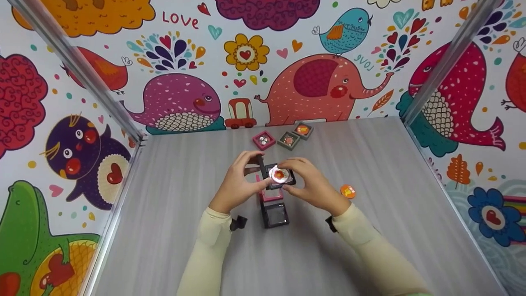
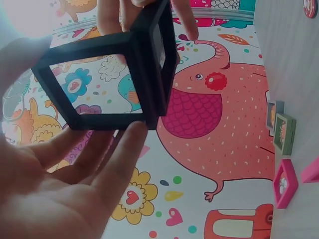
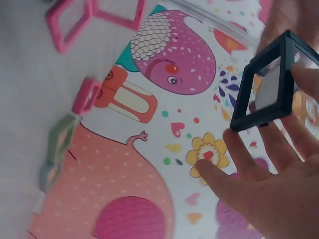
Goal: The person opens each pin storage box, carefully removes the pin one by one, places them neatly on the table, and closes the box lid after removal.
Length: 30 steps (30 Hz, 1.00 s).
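Note:
Both hands hold a small black hinged display frame (image 2: 142,74) up above the table, its two halves folded partway open. My left hand (image 1: 238,185) grips the upright half, the thumb reaching across to the other half. With thumb and fingers my right hand (image 1: 314,187) holds the flatter half at its right side. A round white disc with a red-orange picture (image 1: 280,174) lies on that half, bright with glare in the head view. Below the hands an opened pink frame (image 1: 272,195) stands on the table, partly covered, and nearer to me an opened black frame (image 1: 276,214).
At the back lie a closed pink frame (image 1: 263,140), a green frame (image 1: 288,140) and a grey-green frame (image 1: 303,130), each with a small picture inside. An orange round disc (image 1: 347,191) rests right of my right hand. Printed panels wall the grey table (image 1: 172,172).

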Motion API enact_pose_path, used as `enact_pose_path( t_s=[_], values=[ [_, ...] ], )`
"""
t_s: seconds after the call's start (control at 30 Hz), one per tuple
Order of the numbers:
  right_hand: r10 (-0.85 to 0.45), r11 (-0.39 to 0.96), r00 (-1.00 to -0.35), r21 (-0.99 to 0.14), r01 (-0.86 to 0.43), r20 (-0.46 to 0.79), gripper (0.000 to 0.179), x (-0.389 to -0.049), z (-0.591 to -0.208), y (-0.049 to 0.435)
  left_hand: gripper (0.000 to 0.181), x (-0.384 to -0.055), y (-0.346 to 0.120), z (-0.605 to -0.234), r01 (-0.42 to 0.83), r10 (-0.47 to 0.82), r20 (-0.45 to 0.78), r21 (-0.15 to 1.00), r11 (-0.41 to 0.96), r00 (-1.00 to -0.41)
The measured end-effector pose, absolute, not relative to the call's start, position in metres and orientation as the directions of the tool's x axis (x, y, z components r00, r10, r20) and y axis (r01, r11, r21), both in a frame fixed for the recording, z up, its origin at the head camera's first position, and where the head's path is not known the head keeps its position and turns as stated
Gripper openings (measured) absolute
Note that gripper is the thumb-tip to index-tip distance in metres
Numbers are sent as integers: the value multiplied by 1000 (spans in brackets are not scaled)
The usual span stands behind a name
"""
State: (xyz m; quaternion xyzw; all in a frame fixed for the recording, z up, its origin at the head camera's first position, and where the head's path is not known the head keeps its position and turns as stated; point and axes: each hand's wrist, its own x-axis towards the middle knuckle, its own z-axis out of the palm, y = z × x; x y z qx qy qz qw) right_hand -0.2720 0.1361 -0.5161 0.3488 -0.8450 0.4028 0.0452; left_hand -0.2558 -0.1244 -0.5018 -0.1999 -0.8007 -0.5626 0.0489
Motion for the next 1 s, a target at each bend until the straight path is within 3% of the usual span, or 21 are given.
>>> enact_pose_path(
  t_s=[0.23, 0.37, 0.5, 0.63, 0.83, 1.0],
  values=[
    [-657, 470, -662, -490, -734, 361, 52, -287, -509, 129, 67, -263, -126, -502, 361, 302, 267, 876, 320, -915],
    [-665, 444, -636, -478, -758, 391, 55, -296, -509, 131, 68, -272, -126, -503, 344, 304, 244, 875, 340, -921],
    [-591, 449, -691, -542, -710, 415, 59, -311, -503, 142, 70, -292, -128, -507, 308, 281, 210, 876, 371, -936],
    [-509, 495, -771, -603, -625, 382, 52, -330, -502, 164, 72, -320, -129, -517, 223, 241, 126, 873, 433, -962],
    [-492, 615, -852, -621, -486, 180, 46, -351, -523, 195, 78, -355, -132, -540, 99, 230, -40, 823, 560, -972],
    [-498, 720, -867, -560, -410, -6, 47, -361, -560, 216, 80, -364, -132, -565, 4, 223, -153, 816, 578, -963]
  ],
)
